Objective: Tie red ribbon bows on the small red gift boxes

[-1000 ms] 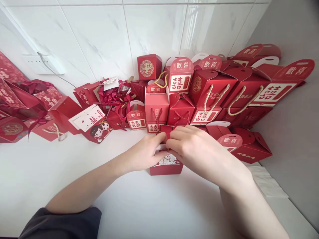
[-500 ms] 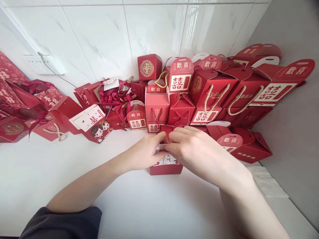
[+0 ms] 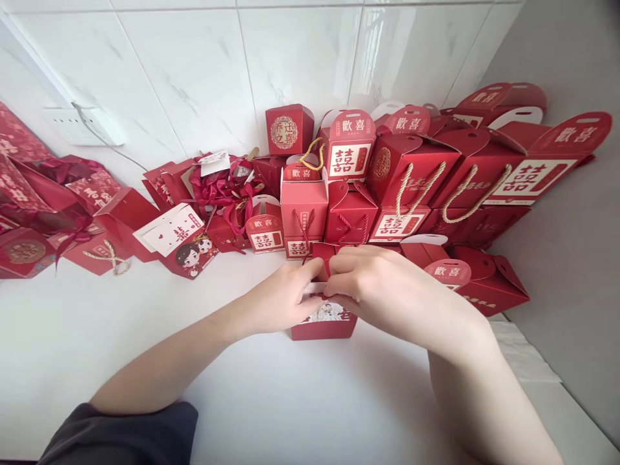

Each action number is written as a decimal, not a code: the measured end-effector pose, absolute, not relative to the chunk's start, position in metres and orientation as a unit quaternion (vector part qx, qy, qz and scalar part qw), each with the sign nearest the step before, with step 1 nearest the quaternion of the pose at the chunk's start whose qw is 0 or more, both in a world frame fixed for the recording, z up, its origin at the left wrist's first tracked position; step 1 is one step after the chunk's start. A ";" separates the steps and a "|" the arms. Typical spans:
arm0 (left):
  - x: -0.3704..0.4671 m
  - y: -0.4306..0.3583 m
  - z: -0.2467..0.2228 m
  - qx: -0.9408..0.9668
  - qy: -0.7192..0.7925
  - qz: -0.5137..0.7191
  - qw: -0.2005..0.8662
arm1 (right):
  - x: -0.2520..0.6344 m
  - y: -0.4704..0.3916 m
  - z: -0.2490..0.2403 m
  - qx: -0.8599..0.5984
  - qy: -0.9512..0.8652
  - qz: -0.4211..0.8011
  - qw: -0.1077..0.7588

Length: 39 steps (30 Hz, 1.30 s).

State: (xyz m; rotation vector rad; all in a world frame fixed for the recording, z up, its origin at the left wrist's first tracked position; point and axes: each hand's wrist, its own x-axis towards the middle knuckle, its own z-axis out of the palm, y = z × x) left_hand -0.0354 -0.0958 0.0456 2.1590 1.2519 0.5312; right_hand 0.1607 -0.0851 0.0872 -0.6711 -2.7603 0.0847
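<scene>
A small red gift box (image 3: 321, 330) with a white printed picture on its front stands on the white table (image 3: 232, 400). My left hand (image 3: 288, 294) pinches the top of this box from the left, its thumb at the near side. From the right, my right hand (image 3: 363, 278) bends over the same top edge with its fingers curled in. Both hands meet at the upper flaps and hide most of them. A pale strip shows between the fingers.
Behind the hands, red gift boxes (image 3: 351, 161) with rope handles are stacked against the tiled wall (image 3: 300, 58). Magenta ribbons (image 3: 223, 184) lie among boxes at left centre. A printed box (image 3: 188, 245) leans near them. White tissue (image 3: 526, 352) lies at the right, beside the grey wall.
The fingers of both hands have shifted slightly at the top of the gift box, and a little more of its printed front shows. The box stays in place.
</scene>
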 end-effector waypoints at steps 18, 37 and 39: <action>-0.035 -0.098 0.044 0.798 0.465 0.217 0.315 | 0.171 -0.058 0.078 -0.186 -0.949 0.182 0.175; -0.036 -0.096 0.044 0.804 0.437 0.223 0.338 | 0.171 -0.055 0.080 -0.218 -0.940 0.207 0.158; -0.035 -0.096 0.044 0.806 0.443 0.219 0.327 | 0.170 -0.056 0.081 -0.211 -0.941 0.208 0.161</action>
